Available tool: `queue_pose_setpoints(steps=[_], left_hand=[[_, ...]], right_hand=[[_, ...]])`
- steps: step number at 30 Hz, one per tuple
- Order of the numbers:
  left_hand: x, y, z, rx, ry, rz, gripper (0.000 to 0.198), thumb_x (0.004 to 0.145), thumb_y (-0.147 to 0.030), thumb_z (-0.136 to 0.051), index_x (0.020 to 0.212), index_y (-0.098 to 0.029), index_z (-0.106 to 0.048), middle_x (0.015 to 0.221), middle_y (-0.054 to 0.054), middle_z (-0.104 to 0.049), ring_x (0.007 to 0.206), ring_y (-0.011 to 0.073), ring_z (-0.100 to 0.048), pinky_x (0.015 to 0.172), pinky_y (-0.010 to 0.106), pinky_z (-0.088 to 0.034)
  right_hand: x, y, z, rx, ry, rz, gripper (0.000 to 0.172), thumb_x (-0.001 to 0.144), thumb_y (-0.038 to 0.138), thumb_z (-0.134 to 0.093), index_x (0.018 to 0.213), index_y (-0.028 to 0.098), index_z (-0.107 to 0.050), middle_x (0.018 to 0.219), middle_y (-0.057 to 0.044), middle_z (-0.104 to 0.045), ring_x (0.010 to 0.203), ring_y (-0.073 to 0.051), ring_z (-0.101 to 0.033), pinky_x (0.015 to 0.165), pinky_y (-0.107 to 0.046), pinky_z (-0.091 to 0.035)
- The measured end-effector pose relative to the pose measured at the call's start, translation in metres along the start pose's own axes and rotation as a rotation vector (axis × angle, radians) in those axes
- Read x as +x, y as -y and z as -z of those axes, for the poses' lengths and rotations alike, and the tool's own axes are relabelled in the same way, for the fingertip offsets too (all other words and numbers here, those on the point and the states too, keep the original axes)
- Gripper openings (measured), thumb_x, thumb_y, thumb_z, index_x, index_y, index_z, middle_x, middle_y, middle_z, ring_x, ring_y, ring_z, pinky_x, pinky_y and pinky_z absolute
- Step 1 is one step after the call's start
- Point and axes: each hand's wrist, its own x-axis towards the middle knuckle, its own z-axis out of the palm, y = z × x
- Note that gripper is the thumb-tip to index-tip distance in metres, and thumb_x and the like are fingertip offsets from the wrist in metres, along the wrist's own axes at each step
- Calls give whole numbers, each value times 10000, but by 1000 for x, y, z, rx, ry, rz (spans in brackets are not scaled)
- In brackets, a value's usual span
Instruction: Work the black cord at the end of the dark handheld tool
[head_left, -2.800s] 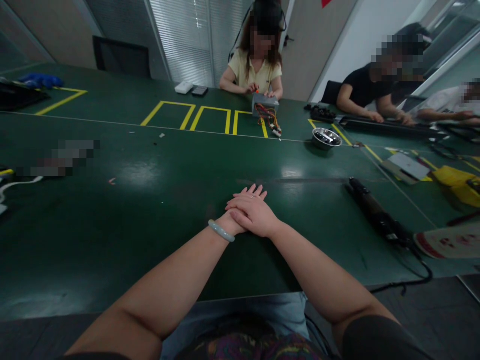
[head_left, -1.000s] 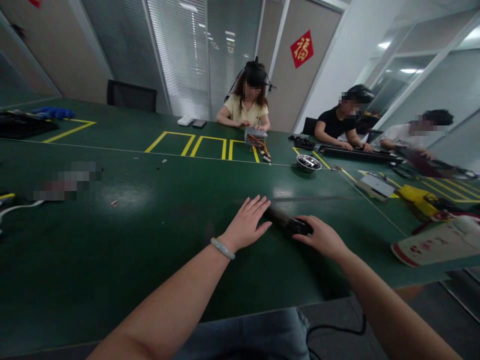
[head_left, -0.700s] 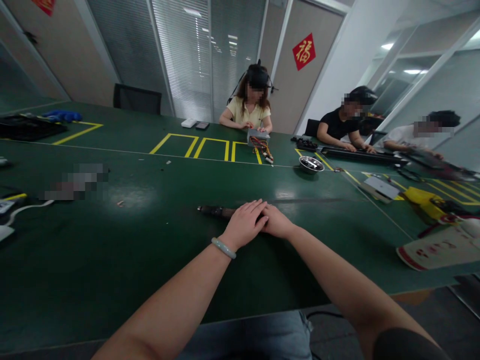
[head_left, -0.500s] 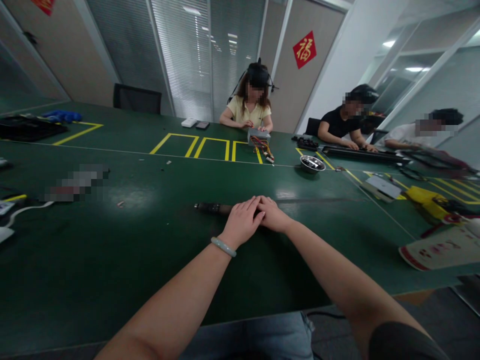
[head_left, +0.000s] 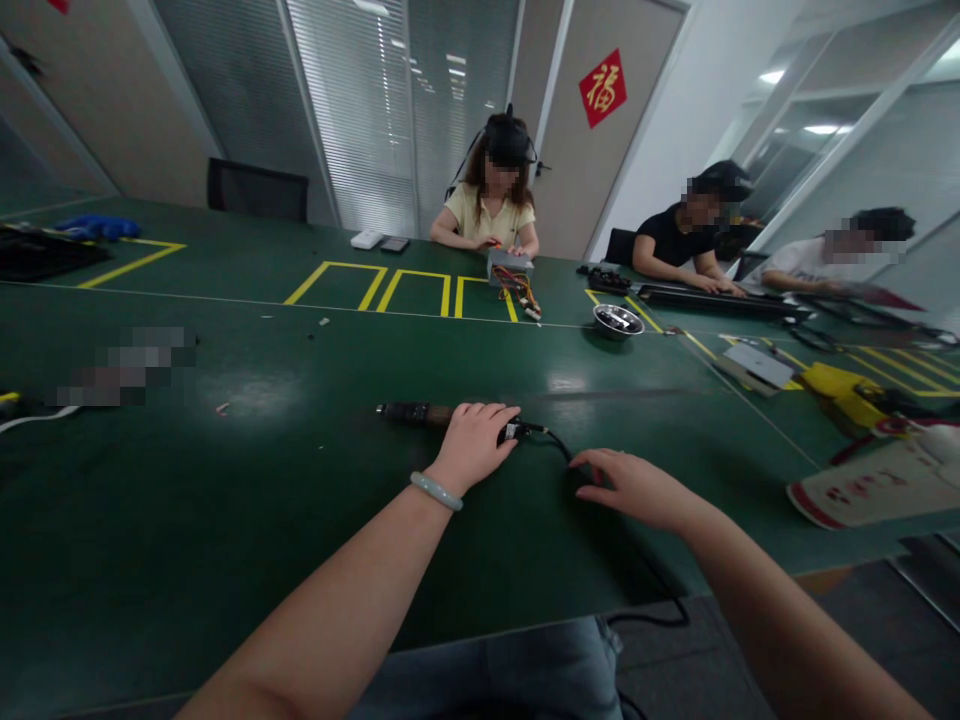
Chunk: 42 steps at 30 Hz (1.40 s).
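A long black rod-shaped tool point(head_left: 409, 412) lies flat across the green table point(head_left: 300, 480), its tip pointing left. My left hand point(head_left: 472, 445), with a pale bracelet point(head_left: 435, 490) on the wrist, lies over the tool's handle with the fingers curled down on it. A black cable point(head_left: 544, 435) leaves the handle to the right and runs off the table's near edge. My right hand point(head_left: 637, 490) hovers low over that cable, fingers stretched out to the left. I cannot see it holding anything.
A person sits opposite at a grey box with coloured wires point(head_left: 510, 265). Two more people work at the far right. A metal bowl point(head_left: 616, 320), a yellow object point(head_left: 836, 382) and a printed sheet point(head_left: 862, 485) lie to the right. Yellow tape rectangles point(head_left: 375, 285) mark the table.
My right hand dragged the black tool from the right to the middle. My left hand came down on it. The right hand has now let go and drawn back right along the cable.
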Motion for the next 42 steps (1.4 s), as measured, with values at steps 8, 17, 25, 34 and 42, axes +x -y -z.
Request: queue_pose_setpoints(steps=[8,17,25,34,42], left_hand=[[1,0,-2,-8,-23,-6,462,889,-417,-599,1331,-319,-507,1294,13,-593,1177,238,-515,1009,426,-338],[1,1,-3,-17,-16,0,454,893,-419,-595,1327,-316,-513,1281,21,-599,1158,234,-522,988,421,-332],[2,-1,-2,-24,-48,5,432,871,-383,-614,1289,-301,-551,1246,21,-622,1111,240,-543,970,418,-344],[4,-3,-2,-12,-46,23,421,856,-358,-621,1268,-292,-570,1228,29,-629,1103,242,-549,967,414,-359],[4,-5,-2,21,-43,24,515,856,-371,-637,1348,-303,-497,1354,40,-549,1209,248,-502,1030,446,-345]], right_hand=[[10,10,-10,-4,-109,-72,242,811,444,-660,951,247,-654,858,-19,-657,735,-175,-593,615,-267,-389],[18,3,-12,197,-194,-42,164,800,388,-678,864,237,-668,828,2,-665,716,-152,-607,633,-268,-431],[53,-6,-36,759,-128,73,330,734,333,-748,992,188,-603,857,-18,-683,802,-158,-652,747,-304,-518],[97,12,-38,735,-355,-17,339,761,281,-708,1080,187,-642,834,-19,-700,741,-149,-643,697,-283,-502],[89,-12,-44,621,-391,-178,220,786,329,-674,963,201,-689,893,-31,-728,815,-183,-680,758,-316,-514]])
